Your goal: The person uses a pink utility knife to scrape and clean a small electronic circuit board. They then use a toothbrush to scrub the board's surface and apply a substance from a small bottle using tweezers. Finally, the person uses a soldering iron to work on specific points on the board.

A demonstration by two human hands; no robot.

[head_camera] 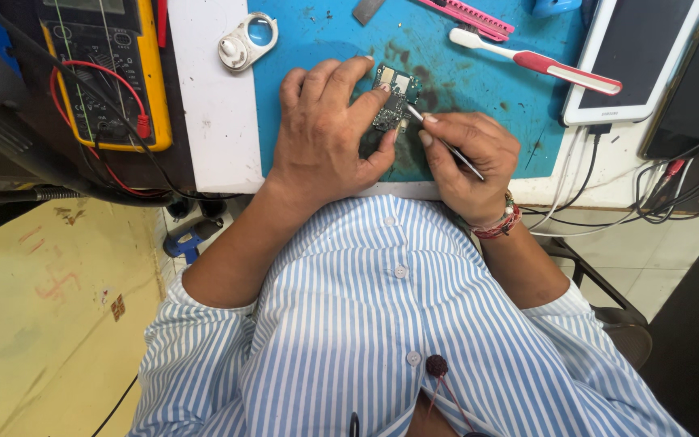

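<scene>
Head view: left hand (pixel 325 129) spread flat, fingertips pressing down a small green rectangular circuit board (pixel 394 97) studded with metal chips, at center on a stained blue rubber work mat (pixel 317 36). Right hand (pixel 467 158) pinching thin steel tweezers (pixel 445 142), tip touching the board's right edge. At 1 o'clock, red-and-white plastic toothbrush (pixel 535 61); beyond it at 2 o'clock, white-framed glossy tablet (pixel 633 53). At 10 o'clock, yellow boxy multimeter (pixel 107 73) with red leads. At 11 o'clock, white round loupe (pixel 246 40). White bench edge (pixel 216 121), pale tiled floor below.
</scene>
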